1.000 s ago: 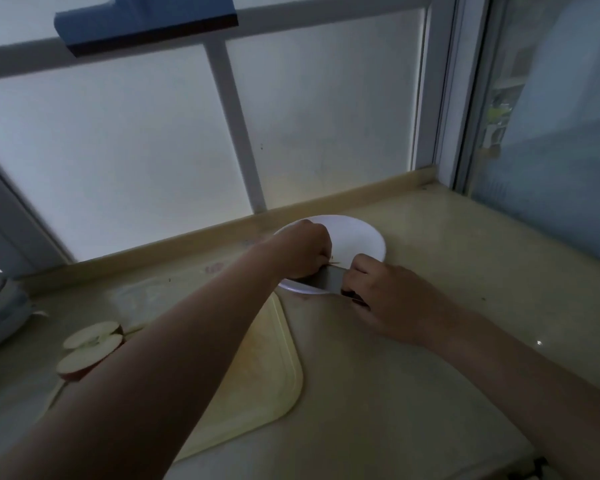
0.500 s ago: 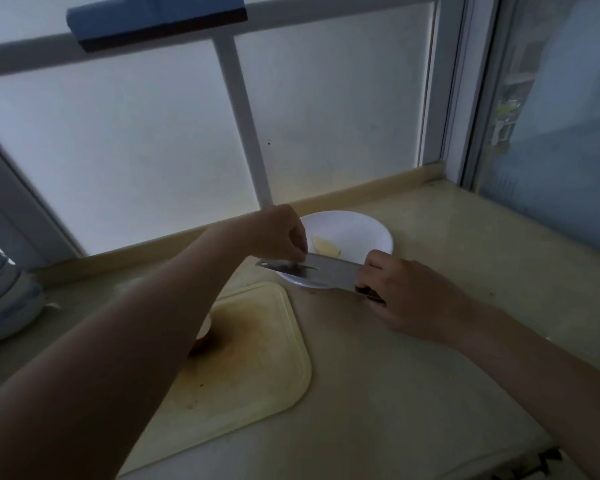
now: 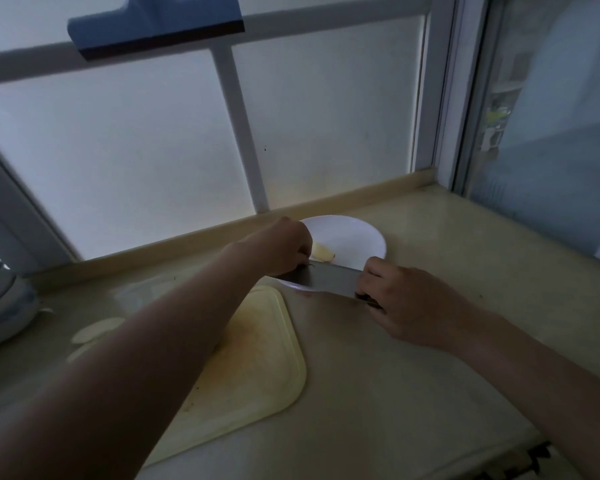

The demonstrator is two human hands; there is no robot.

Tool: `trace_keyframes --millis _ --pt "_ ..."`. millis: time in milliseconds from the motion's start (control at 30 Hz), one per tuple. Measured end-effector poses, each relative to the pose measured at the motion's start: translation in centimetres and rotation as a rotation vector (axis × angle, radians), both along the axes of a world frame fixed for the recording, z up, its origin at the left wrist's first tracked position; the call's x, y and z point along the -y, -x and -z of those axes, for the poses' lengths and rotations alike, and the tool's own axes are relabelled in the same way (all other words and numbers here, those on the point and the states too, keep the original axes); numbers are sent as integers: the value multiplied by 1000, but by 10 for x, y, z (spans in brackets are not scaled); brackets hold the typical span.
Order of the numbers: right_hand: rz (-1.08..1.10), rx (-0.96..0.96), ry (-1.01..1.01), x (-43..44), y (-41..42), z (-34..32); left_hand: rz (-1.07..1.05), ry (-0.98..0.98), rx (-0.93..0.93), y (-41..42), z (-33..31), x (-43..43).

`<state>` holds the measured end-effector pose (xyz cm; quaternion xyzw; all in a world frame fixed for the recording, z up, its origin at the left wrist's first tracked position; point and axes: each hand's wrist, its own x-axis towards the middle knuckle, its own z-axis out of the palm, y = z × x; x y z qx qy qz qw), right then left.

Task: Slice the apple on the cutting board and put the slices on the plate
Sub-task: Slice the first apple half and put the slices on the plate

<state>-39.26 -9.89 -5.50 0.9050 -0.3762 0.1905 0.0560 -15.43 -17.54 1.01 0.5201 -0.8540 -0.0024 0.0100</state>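
On the counter (image 3: pixel 395 375) below the window (image 3: pixel 136 150), my right hand (image 3: pixel 413 303) clamps the knife (image 3: pixel 321 278), blade lying 9-to-3 over the plate's (image 3: pixel 368 237) near rim, my left hand (image 3: pixel 281 247) curled at its tip, grip unclear, one slice (image 3: pixel 323 252) plated at its 3 o'clock.

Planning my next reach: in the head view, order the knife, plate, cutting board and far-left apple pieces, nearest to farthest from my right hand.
1. knife, held in the right hand.
2. plate, just behind its fingers.
3. cutting board, to its left.
4. apple pieces, far left.
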Motion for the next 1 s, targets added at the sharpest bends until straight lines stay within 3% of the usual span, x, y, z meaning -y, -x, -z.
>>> trace_keyframes --millis 433,1000 --pt "-4 -10 24 1 19 10 -56 107 -26 10 5 28" --pt "-22 -61 117 -9 14 6 -67 -50 -148 0 -10 4"
